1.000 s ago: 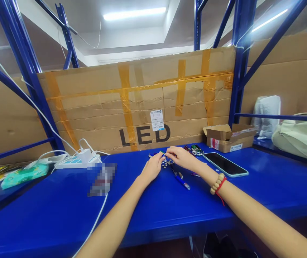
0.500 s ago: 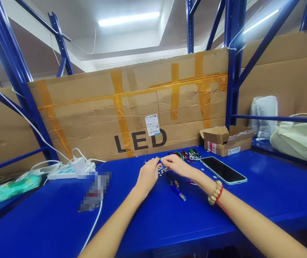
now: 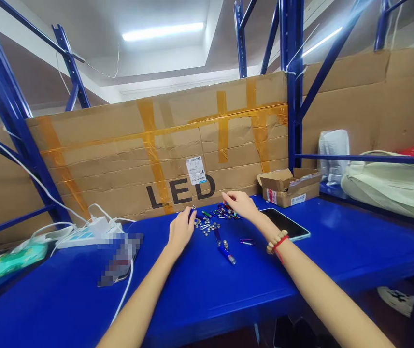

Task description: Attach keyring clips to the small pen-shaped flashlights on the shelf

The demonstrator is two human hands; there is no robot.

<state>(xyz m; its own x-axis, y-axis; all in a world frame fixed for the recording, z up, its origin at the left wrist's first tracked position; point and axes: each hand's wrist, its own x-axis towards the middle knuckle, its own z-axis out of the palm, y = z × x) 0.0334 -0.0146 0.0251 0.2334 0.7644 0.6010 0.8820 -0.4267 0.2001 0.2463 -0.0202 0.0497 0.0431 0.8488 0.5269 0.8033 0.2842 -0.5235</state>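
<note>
My left hand (image 3: 182,228) is closed, its fingertips around a small dark blue piece with a shiny metal end (image 3: 193,208). To the right of those fingertips lie loose silver button-like pieces (image 3: 207,234) and a small green piece (image 3: 207,214). My right hand (image 3: 242,205) hovers by a pile of small coloured metal pieces (image 3: 224,211), fingers drawn together; whether anything is between them is hidden. Nearer to me, a blue pen-like torch (image 3: 226,253) lies slanted on the blue table (image 3: 192,295). Right of it is a small purple piece (image 3: 247,241).
A phone (image 3: 290,224) lies by my right wrist, with an open cardboard box (image 3: 290,188) behind it. At left are a power strip (image 3: 78,238) with white cables and a blurred-out item (image 3: 121,261). A cardboard sheet (image 3: 120,169) stands along the back.
My hands have come apart: the left moved left, the right moved up off the pieces. The green piece that was at the fingertips seems to lie on the table. The view has shifted slightly right.
</note>
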